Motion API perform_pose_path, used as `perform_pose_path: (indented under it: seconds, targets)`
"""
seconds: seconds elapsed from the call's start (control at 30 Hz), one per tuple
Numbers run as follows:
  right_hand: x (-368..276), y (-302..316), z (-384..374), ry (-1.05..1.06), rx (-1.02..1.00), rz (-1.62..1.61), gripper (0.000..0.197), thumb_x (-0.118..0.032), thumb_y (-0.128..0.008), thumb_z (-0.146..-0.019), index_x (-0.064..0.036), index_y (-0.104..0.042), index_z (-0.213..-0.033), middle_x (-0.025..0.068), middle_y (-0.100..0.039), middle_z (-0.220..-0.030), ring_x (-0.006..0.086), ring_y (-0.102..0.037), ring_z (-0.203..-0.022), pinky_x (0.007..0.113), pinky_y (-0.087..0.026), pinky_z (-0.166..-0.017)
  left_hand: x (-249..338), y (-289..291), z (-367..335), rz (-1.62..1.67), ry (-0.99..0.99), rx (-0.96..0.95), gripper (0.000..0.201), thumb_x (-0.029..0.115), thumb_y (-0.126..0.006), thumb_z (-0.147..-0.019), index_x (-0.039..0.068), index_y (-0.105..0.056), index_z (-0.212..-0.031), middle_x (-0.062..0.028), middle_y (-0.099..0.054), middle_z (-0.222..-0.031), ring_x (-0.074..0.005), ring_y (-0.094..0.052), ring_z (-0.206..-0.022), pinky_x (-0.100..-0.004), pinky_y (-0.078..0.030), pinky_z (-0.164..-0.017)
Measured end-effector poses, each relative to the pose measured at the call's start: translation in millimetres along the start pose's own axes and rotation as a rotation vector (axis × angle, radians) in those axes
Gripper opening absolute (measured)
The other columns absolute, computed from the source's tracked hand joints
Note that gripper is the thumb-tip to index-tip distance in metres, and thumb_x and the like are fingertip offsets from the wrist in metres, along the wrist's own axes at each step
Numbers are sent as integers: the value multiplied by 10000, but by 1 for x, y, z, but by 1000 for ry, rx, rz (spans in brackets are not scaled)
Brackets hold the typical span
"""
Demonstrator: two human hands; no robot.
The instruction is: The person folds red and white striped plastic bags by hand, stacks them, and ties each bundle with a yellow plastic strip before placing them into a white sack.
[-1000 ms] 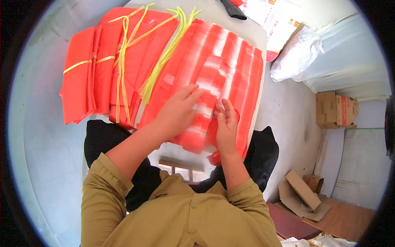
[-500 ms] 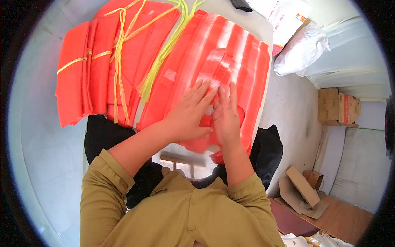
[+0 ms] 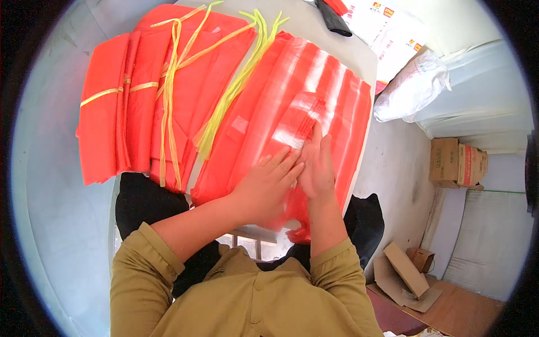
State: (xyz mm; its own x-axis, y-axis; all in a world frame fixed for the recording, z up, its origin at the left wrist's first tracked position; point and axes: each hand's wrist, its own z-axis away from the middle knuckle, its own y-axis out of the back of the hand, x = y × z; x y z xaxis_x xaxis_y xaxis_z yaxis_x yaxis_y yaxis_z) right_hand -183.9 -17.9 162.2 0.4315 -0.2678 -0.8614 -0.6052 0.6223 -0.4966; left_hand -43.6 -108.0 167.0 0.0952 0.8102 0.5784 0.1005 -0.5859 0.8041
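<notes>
A stack of thin red plastic bags [image 3: 264, 101] lies spread in front of me, with a small folded red pile [image 3: 300, 115] on top. My left hand [image 3: 268, 182] rests on the near part of the stack, fingers stretched toward the right. Beside it, almost touching, my right hand [image 3: 318, 171] lies at the near edge of the small pile with its fingers pointing away from me. Both hands are open and a little blurred. Crumpled red plastic [image 3: 297, 216] shows between and below them; the left palm hides part of it.
Folded red bundles [image 3: 104, 112] tied with yellow ribbon lie at the left. Loose yellow strips [image 3: 236, 90] run across the table [image 3: 362, 53]. A black object [image 3: 333, 19] sits at the far edge. White sacks [image 3: 412, 84], a carton [image 3: 457, 163] and flattened cardboard [image 3: 405, 275] are at the right.
Both hands have drawn back toward me over the bags, and the left fingers now lie closer to the right hand. The whole view has shifted slightly.
</notes>
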Motion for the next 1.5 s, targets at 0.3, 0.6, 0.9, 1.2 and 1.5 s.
perform_pose_path:
  seconds: [0.3,0.6,0.9,1.2,1.5]
  targets:
    - [-9,-2,-56,8,132,353,814,-16,-560,-977,-48,-45,-1607,177,-441,-1459,237,-500,-1291,361,-433,-1066,3,5,-2,-24,13,-151,763,324,-669,-846,-13,-411,-1480,-212,-282,-1610,-389,-230,-1504,-552,-304,-1165]
    - [-13,16,-103,91,178,868,743,80,-541,-867,-28,-299,-1561,152,-536,-1377,108,-571,-988,264,-499,-840,0,-8,2,-44,-41,-101,710,383,-610,-900,-9,-445,-1469,-207,-299,-1607,-360,-244,-1505,-537,-285,-1174]
    - [-12,12,-71,747,82,1532,471,-48,-597,-904,-24,-555,-1373,197,-528,-1443,358,-520,-1323,441,-426,-1093,0,-5,0,-56,-51,-96,686,364,-607,-898,-8,-459,-1456,-207,-352,-1574,-367,-279,-1485,-532,-270,-1184]
    - [-12,-4,3,232,-634,1711,723,-292,-632,-881,-32,-391,-1511,168,-306,-1616,328,-241,-1518,477,-195,-1235,-6,-18,1,-28,-50,-61,654,330,-617,-831,10,-512,-1392,-209,-456,-1478,-392,-368,-1403,-564,-256,-1182]
    - [-14,23,-77,327,-390,1877,736,-378,-558,-954,-17,-313,-1547,167,-206,-1654,346,-150,-1539,485,-150,-1240,-5,-22,7,-76,-80,-44,611,391,-535,-948,58,-485,-1458,-152,-368,-1582,-323,-278,-1493,-505,-236,-1196]
